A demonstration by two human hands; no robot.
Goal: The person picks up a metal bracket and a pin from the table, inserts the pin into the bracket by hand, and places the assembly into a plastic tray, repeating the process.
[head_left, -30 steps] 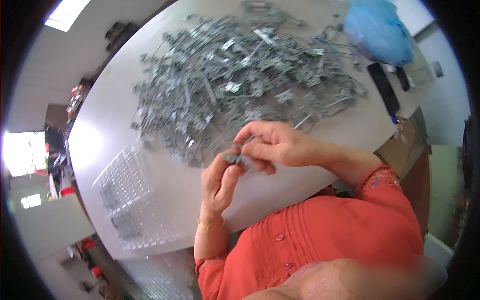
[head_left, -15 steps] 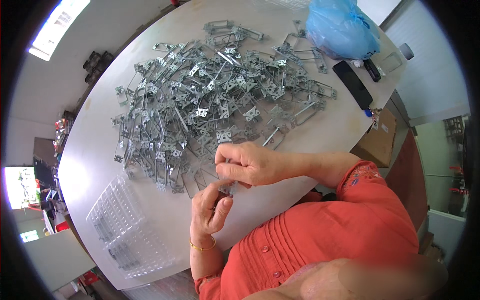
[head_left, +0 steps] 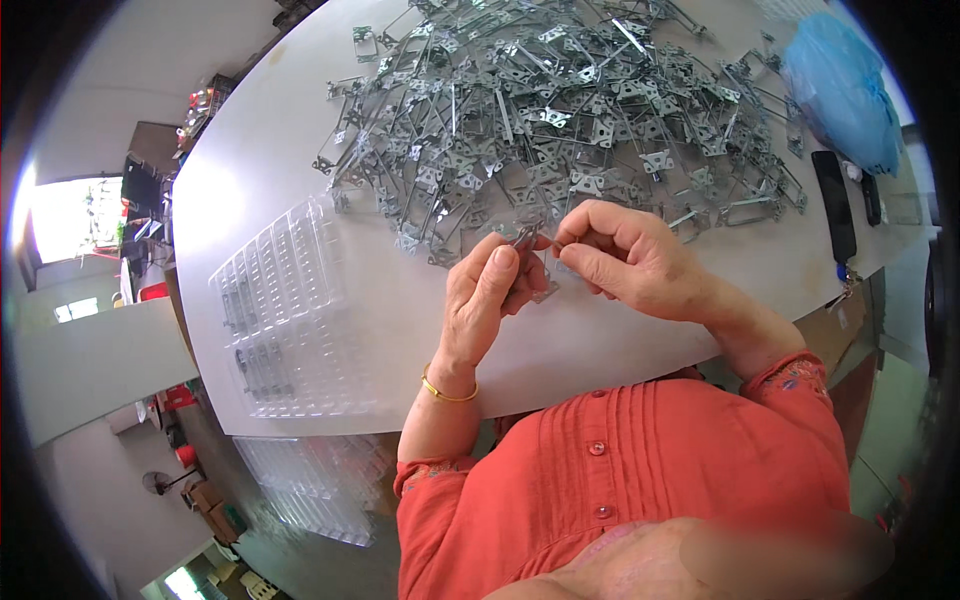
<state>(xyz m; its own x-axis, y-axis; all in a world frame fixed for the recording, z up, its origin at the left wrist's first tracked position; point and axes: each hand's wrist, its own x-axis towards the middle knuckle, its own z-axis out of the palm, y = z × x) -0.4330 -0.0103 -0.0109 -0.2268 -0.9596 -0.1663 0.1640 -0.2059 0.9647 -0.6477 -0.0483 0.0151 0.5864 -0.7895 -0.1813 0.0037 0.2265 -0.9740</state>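
Note:
My left hand (head_left: 488, 292) is closed on a small grey metal wire bracket (head_left: 530, 235), gripped between thumb and fingers. Close beside it, my right hand (head_left: 645, 262) pinches thumb and forefinger together at the bracket's side. What sits between those right fingertips is too small to make out. Just beyond both hands spreads a large heap of similar metal brackets (head_left: 560, 110), with flat punched plates and thin rods tangled together.
On the left of the white table (head_left: 420, 350) lies a clear plastic tray (head_left: 310, 300) holding several metal parts in its slots. More clear trays (head_left: 310, 490) sit below the table edge. At right are a blue plastic bag (head_left: 845, 90), a black phone (head_left: 834, 205) and keys (head_left: 848, 280).
The view has turned, so the heap and bag appear farther right. My left fingers now hold the bracket up with the thumb on top, and my right hand pinches beside it.

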